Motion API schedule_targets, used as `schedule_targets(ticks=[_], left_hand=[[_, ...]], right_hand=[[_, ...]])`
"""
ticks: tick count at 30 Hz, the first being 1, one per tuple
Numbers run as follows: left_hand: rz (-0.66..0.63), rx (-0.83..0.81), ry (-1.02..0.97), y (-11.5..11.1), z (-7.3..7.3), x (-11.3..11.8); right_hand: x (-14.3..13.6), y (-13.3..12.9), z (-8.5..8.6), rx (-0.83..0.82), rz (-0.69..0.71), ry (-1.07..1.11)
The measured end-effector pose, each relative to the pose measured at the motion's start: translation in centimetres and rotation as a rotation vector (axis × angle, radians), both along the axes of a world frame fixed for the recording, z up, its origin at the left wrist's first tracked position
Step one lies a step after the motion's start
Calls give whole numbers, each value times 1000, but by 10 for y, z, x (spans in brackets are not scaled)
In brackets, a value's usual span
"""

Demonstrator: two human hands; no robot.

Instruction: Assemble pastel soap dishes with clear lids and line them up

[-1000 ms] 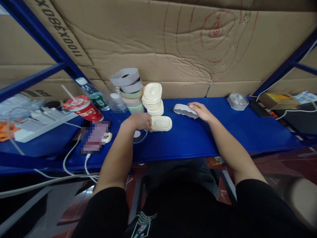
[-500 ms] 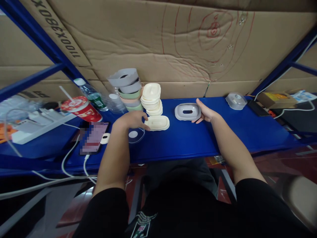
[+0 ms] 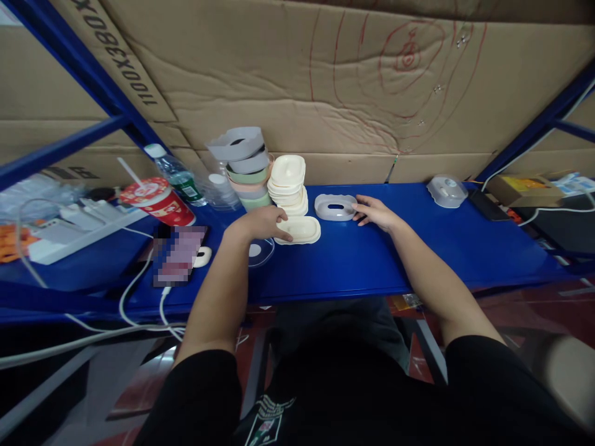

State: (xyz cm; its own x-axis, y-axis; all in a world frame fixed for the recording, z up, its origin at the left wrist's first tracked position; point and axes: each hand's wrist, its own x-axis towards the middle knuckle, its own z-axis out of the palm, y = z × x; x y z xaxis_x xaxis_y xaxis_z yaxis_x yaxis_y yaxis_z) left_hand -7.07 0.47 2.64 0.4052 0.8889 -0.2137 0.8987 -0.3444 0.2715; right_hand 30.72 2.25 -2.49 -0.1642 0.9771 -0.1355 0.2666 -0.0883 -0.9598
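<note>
My left hand [image 3: 261, 225] has its thumb and fingers closed on the left end of a flat cream oval lid [image 3: 304, 229], which lies on the blue table. To the right, my right hand [image 3: 374, 212] grips the right end of a grey oval box shell [image 3: 334, 215] with a dark slot in it. Behind the lid rises a stack of cream lids [image 3: 288, 176]. Beside that stands a leaning stack of grey, green and pink shells [image 3: 248, 179]. A clear oval piece [image 3: 264, 255] with a white disc lies partly hidden by my left hand.
At the left are a red paper cup [image 3: 165, 203], a plastic bottle [image 3: 183, 179], a phone [image 3: 179, 257], a small cream slotted piece [image 3: 202, 256] and a power strip [image 3: 51, 246] with cables. A clear container [image 3: 447, 191] sits at the right. Cardboard [image 3: 260, 68] walls the back.
My right hand has moved left with the grey box shell, which now tilts differently and sits closer to the cream lids. My left hand has shifted slightly farther over the cream lid.
</note>
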Motion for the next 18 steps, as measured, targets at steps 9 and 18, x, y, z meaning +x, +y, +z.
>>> schedule_targets(ticks=[9,18], left_hand=[[3,39,-56,0,-3,10],[-7,39,-77,0,-7,19]], right_hand=[[-2,-1,-8,100,139,105],[27,18,-9,373,16,-211]])
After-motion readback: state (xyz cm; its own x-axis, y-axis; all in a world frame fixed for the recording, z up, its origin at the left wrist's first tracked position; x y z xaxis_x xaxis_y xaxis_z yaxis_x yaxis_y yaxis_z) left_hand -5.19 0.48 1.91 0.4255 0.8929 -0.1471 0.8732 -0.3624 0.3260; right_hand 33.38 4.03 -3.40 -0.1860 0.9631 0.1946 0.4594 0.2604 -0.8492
